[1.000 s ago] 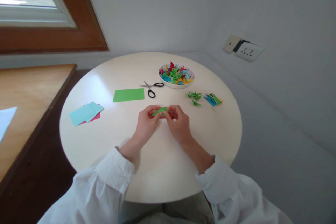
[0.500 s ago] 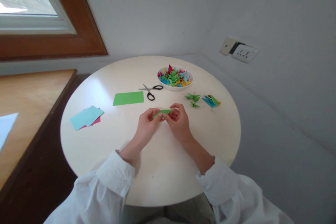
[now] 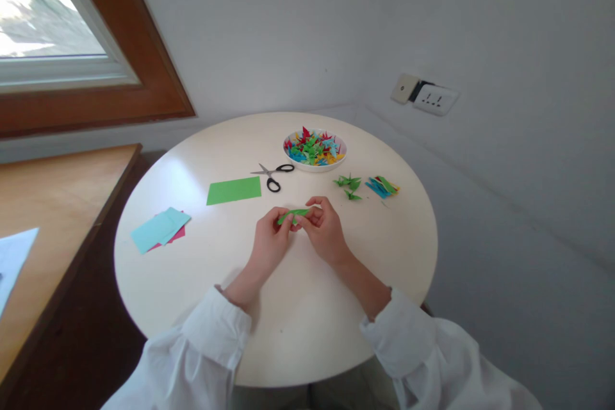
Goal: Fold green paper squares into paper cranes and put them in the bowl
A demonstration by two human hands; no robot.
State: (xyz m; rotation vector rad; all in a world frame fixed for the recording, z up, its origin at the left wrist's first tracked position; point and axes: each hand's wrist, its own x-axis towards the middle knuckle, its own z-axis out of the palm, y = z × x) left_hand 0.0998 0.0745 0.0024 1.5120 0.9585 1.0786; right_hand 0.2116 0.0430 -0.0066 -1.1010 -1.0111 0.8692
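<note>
Between my two hands is a small piece of folded green paper (image 3: 294,213), pinched near the middle of the round table. My left hand (image 3: 271,234) grips its left end with the thumb on the near side. My right hand (image 3: 325,230) holds the right part between thumb and fingers. The fingers hide some of the folds. Just beyond my hands lie scissors (image 3: 273,174) with black handles, blades spread. A flat green paper rectangle (image 3: 234,190) is to their left. Several green folded paper cranes (image 3: 350,184) rest to the right of my hands.
A white bowl (image 3: 314,168) full of colourful paper cranes stands at the back of the white table (image 3: 307,333). Folded paper strips (image 3: 383,186) lie at the right, light blue and pink sheets (image 3: 162,229) at the left. A wooden desk (image 3: 62,205) stands beyond the left edge.
The view has tilted and shifted slightly, so the table appears lower. Both hands keep hold of the green folded paper, which now lies at a slightly different angle between the fingers.
</note>
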